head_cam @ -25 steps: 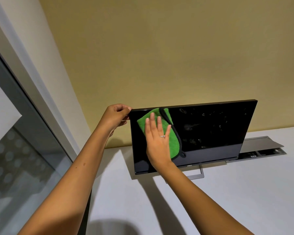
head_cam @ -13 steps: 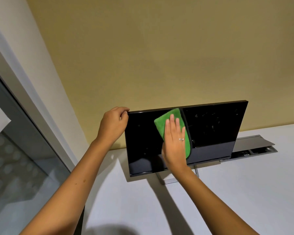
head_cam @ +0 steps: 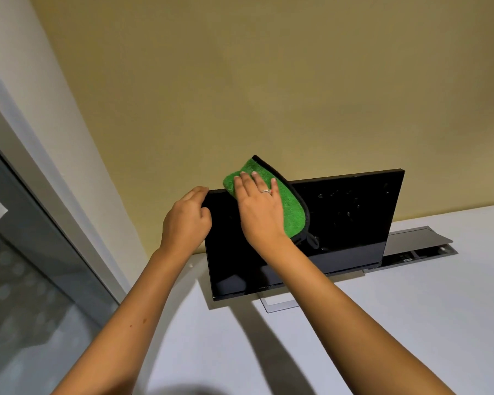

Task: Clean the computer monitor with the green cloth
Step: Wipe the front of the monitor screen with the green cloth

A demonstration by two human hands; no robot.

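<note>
The computer monitor [head_cam: 340,223] stands on the white tabletop [head_cam: 382,323] at centre right of the frame, its dark screen facing me against the tan wall. The green cloth [head_cam: 290,203] lies flat on the upper left part of the screen, and its top corner pokes above the monitor's top edge.

To do this pass well, I judge I should keep even, light pressure through my whole palm, work in overlapping strokes from the top edge downward, and then carry the cloth to the right half of the screen, where smudges and specks show. I should keep bracing the frame so the panel does not tilt or rock on its stand [head_cam: 277,305].

My right hand [head_cam: 258,209] is spread open, fingers straight and together, pressing the cloth against the glass; it pinches nothing. My left hand [head_cam: 187,220] is curled round the monitor's upper left corner, fingertips hooked over the top edge, thumb side toward me, gripping the frame steady.

Behind the monitor, at the right of the frame, a grey cable flap [head_cam: 417,240] stands open in the tabletop.
</note>
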